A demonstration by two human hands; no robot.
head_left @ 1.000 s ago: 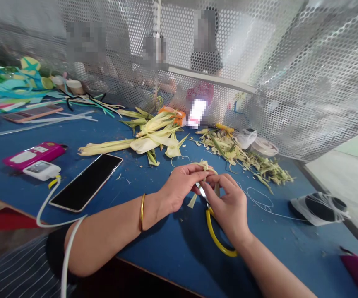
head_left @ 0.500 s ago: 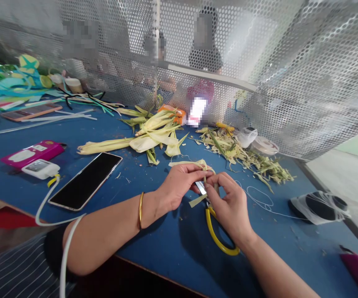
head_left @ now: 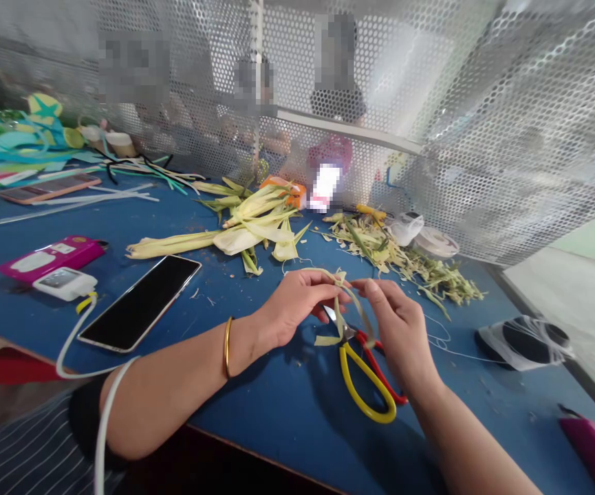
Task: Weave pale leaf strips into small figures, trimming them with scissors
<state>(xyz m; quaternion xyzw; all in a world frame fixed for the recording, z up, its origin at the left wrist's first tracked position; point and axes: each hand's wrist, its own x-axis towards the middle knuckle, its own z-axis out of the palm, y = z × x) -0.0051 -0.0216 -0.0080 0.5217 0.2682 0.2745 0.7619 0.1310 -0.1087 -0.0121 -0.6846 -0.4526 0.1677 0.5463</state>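
Observation:
My left hand [head_left: 291,307] is closed, its fingertips pinching a pale green corn husk strip [head_left: 339,320] by a small knotted part at the top. Loose ends of the strip hang down in front of the scissors. My right hand [head_left: 403,326] is just to the right, thumb and forefinger pressed together; whatever sits in that pinch is too fine to make out. Below both hands, scissors [head_left: 347,378] with one yellow and one red handle lie on the table, blades partly covered by the husk. White thread [head_left: 462,354] runs from behind my right hand to a dark spool [head_left: 527,340].
Corn husks [head_left: 245,230] lie ahead, with a heap of husk scraps [head_left: 380,251] to their right. A dark-screened phone [head_left: 142,302], a magenta device [head_left: 52,258] and a white cable [head_left: 65,347] are at left. Behind a perforated metal screen [head_left: 380,137] people sit.
My right hand has moved right, away from my left fingers, uncovering the red scissor handle and the hanging husk ends. My left hand keeps its pinch in nearly the same place.

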